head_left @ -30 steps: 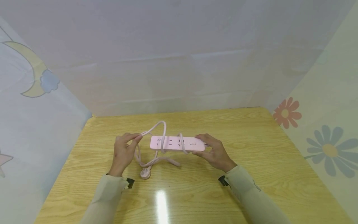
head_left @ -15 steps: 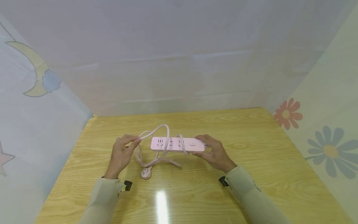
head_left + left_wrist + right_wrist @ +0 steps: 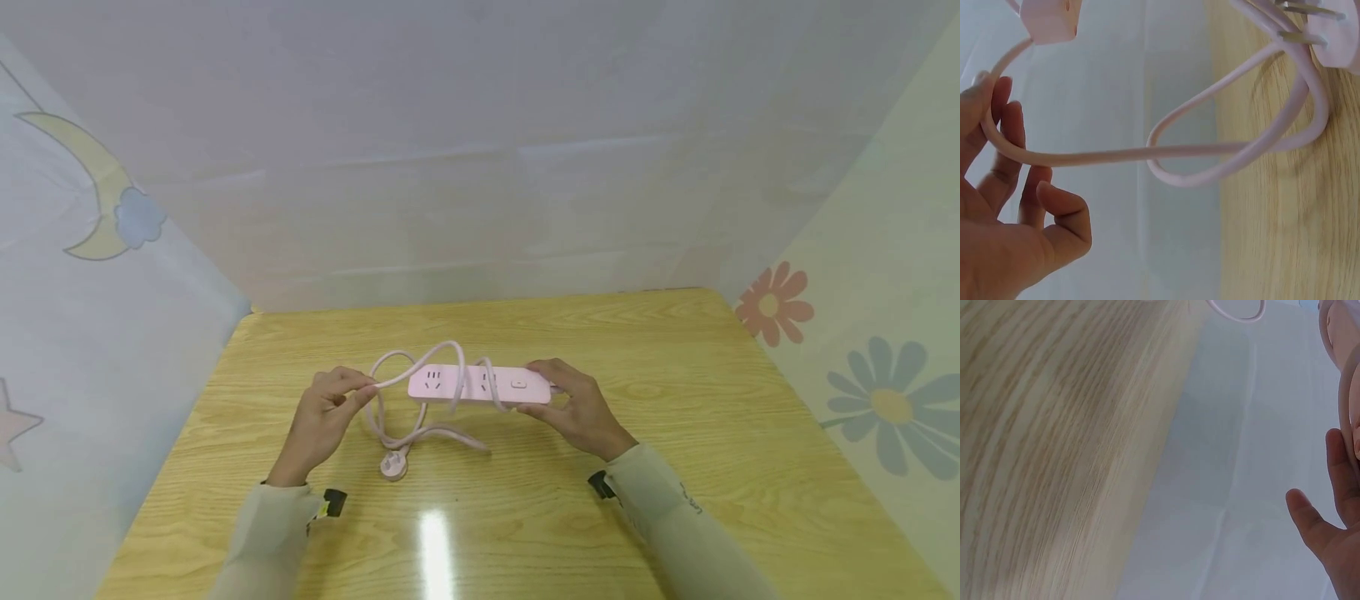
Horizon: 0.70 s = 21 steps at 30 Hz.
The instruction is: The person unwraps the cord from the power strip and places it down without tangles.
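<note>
A pink power strip (image 3: 534, 386) is held above the table, its socket face toward the head camera. My right hand (image 3: 576, 408) grips its right end between thumb and fingers, beside the switch. Two loops of the pink cord (image 3: 459, 371) cross over the strip's face. Left of the strip, my left hand (image 3: 321, 421) pinches the cord between thumb and fingertips. From there the cord (image 3: 1104, 156) curves down in slack coils. Its three-pin plug (image 3: 393, 464) rests on the table with the prongs showing; in the left wrist view the metal prongs (image 3: 1313, 11) show close.
A wood-grain table (image 3: 675, 517) spreads under both hands. Pale cloth (image 3: 480, 208) hangs behind it, with printed side cloths showing a moon (image 3: 97, 183) at left and flowers (image 3: 888, 404) at right. A bright reflection lies on the table's front.
My left hand has moved slightly down, drawing the cord with it. The left cord loop has slid rightward along the strip and dropped lower. My right hand has stayed nearly still.
</note>
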{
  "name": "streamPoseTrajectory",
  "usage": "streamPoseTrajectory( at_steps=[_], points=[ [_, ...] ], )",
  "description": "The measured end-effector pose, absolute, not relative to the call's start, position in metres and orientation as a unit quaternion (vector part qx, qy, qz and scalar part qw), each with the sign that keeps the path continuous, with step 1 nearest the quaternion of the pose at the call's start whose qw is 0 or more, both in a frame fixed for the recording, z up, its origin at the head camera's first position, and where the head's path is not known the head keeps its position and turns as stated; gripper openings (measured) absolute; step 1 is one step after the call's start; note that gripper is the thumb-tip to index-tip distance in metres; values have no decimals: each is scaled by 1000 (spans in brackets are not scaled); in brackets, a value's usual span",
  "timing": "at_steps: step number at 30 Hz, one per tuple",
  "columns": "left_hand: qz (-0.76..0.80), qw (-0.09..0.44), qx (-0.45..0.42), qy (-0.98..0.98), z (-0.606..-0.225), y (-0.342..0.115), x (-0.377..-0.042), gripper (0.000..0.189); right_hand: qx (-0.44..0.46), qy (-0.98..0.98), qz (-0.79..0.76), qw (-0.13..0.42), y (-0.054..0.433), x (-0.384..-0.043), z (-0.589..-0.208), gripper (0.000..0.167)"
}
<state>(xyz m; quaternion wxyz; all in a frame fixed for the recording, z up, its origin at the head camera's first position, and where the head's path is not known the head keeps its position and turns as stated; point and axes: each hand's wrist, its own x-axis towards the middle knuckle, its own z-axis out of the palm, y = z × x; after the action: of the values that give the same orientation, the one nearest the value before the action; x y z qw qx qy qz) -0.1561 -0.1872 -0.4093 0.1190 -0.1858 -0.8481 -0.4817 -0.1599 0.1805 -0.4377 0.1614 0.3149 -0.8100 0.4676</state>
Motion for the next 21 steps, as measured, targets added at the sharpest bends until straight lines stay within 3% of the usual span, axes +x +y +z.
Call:
streamPoseTrajectory(
  at_steps=[21],
  points=[
    [-473, 49, -274, -836, -408, -192, -154, 15, 336, -806, 448, 191, 182, -163, -438, 53]
  ],
)
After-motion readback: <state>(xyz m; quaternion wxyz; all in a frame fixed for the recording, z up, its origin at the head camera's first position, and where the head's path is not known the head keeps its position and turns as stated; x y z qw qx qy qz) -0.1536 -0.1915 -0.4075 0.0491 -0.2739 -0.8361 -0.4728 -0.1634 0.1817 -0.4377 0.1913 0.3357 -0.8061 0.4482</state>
